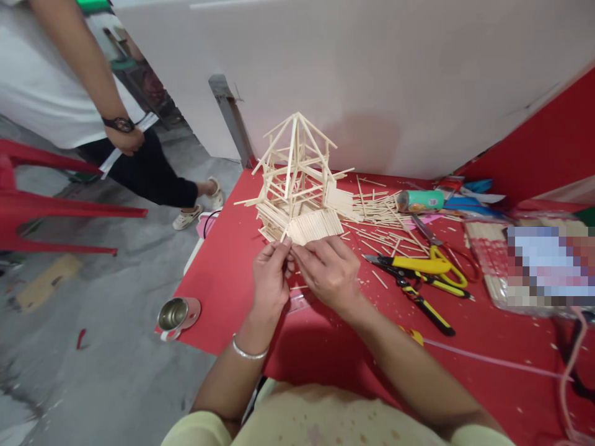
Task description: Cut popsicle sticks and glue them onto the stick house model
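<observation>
A tower-like model (297,170) of pale wooden sticks stands on the red tabletop, with an open frame rising to a peak. Around its lower part run slatted panels (316,227) of sticks laid side by side. My left hand (271,275) is closed at the model's front lower corner, its thumb and finger pinching a thin wooden stick (285,233). Close beside it, my right hand (331,269) is closed with bent fingers against the lower edge of the front slatted panel. What lies between the right fingertips is hidden.
Loose sticks (379,214) spread right of the model, near a green-capped bottle (421,200). Yellow-handled scissors (450,266), pliers (413,265), a cutter (430,310) and bagged sticks (486,248) lie further right. A metal mug (179,314) stands at the left edge. Another person (125,130) is beyond.
</observation>
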{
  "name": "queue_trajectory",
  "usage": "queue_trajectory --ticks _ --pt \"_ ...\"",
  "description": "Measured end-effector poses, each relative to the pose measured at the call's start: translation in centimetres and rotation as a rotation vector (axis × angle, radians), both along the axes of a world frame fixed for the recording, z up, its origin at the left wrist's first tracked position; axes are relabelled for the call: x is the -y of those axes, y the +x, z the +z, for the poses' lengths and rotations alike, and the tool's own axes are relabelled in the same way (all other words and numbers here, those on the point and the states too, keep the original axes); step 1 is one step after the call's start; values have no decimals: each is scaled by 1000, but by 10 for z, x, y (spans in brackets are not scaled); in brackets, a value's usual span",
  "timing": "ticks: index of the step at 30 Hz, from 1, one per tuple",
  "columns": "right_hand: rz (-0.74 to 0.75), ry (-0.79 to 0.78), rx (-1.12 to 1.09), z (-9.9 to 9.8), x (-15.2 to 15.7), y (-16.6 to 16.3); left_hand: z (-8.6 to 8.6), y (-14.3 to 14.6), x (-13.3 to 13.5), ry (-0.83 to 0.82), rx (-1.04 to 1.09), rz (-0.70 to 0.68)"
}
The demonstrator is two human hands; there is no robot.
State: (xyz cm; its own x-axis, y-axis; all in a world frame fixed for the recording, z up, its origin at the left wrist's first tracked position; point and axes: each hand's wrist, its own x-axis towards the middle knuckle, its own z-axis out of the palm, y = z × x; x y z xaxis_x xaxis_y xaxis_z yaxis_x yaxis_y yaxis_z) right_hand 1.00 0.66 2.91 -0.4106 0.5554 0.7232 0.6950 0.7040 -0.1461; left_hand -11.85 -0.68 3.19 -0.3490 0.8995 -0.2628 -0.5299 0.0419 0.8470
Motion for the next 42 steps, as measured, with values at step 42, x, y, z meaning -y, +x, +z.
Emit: queue_trajectory --ticks 42 --pt "-429 -144 -148 43 61 72 -2 8 37 36 125 -66"
